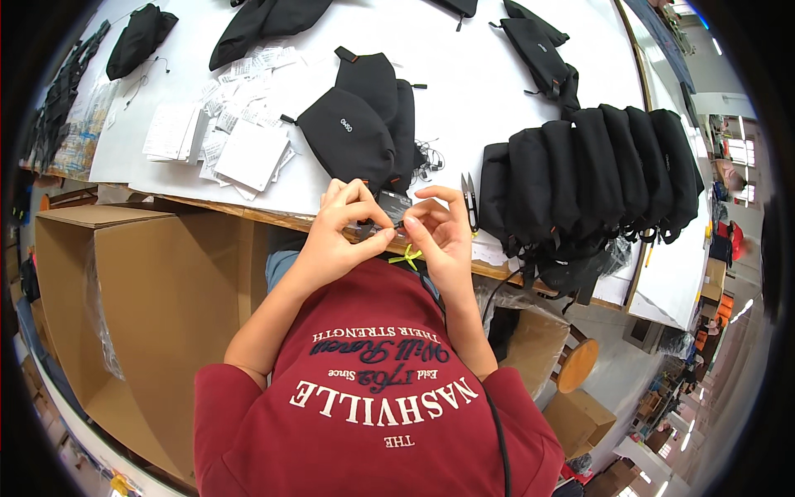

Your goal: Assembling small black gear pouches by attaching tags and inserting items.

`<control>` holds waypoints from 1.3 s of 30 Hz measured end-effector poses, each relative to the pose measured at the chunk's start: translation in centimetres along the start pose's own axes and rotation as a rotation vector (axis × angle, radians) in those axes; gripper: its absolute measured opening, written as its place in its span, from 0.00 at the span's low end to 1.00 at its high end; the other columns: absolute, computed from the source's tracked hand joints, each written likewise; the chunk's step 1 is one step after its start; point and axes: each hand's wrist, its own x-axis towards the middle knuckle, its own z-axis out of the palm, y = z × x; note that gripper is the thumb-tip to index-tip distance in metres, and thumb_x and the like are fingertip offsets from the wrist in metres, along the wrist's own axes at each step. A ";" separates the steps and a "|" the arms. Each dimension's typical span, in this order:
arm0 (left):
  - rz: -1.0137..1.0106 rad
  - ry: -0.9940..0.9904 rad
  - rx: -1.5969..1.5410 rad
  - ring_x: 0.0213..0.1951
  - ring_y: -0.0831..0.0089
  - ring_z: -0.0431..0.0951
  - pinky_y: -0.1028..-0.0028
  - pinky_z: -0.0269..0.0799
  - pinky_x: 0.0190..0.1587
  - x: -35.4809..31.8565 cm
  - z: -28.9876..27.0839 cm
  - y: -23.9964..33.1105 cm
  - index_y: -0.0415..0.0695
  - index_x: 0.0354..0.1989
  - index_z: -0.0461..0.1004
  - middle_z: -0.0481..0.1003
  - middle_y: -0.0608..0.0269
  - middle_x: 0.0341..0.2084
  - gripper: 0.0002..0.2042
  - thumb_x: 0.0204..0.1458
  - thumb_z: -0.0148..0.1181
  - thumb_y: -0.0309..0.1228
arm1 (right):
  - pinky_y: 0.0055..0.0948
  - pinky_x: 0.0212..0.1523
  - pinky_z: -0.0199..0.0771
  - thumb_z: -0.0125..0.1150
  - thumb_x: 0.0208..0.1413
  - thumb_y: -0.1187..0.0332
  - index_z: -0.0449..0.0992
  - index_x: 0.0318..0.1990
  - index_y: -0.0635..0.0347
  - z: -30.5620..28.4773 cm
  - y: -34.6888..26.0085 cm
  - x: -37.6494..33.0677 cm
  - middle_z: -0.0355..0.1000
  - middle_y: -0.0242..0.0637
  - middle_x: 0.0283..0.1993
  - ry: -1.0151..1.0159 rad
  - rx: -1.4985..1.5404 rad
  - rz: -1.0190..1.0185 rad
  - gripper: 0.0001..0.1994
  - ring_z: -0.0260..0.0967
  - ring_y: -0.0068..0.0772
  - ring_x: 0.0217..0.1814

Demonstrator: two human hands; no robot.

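Head view: a small dark piece [398, 224] sits between the fingertips of both hands, over or just by the table's front edge. The left hand [344, 234] pinches it between thumb and forefinger; the right hand [445, 242] meets it from the other side with a thumb-and-finger grip, its forefinger lifted clear. The fingers cover most of the piece, so I cannot tell its shape or whether a cord runs from it.

The likeliest trouble is a slip: the grip is all fingertip, and anything dropped here could fall past the wooden table edge [286, 222] and be hard to find. A yellow-green cord [407, 258] hangs just below the hands and could snag a finger.

Just beyond lies a dark flat packet [394, 201], which a careless knuckle might nudge. Black pouches [348, 137] lie behind it, with tangled thin cords [429, 160] beside them — pulling one could drag out several. Snips [469, 203] lie near the right hand, points away from the person; a sideways sweep could catch the blades or knock them toward the row of stacked pouches [580, 178].
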 end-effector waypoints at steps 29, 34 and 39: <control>0.125 -0.163 0.127 0.38 0.69 0.63 0.71 0.58 0.48 -1.4 0.1 1.2 0.44 0.23 0.75 0.67 0.68 0.30 0.04 0.40 0.64 0.28 | 0.26 0.30 0.71 0.69 0.47 0.56 0.62 0.59 0.58 0.7 1.2 7.6 0.69 0.44 0.40 -0.052 -0.739 0.013 0.33 0.69 0.24 0.28; 0.064 0.196 -0.195 0.46 0.69 0.67 0.73 0.62 0.50 -1.0 -0.3 0.5 0.42 0.36 0.75 0.69 0.61 0.41 0.06 0.50 0.60 0.28 | 0.16 0.25 0.67 0.62 0.54 0.70 0.62 0.59 0.60 -0.3 1.7 8.1 0.73 0.38 0.41 0.013 -0.119 0.070 0.25 0.72 0.20 0.33; 0.077 0.306 0.007 0.48 0.66 0.67 0.72 0.61 0.52 -0.4 -1.4 -1.5 0.42 0.49 0.71 0.69 0.58 0.48 0.16 0.51 0.59 0.27 | 0.21 0.45 0.73 0.58 0.56 0.71 0.62 0.59 0.66 -1.3 -0.2 6.5 0.73 0.40 0.47 0.094 0.291 0.223 0.23 0.73 0.26 0.45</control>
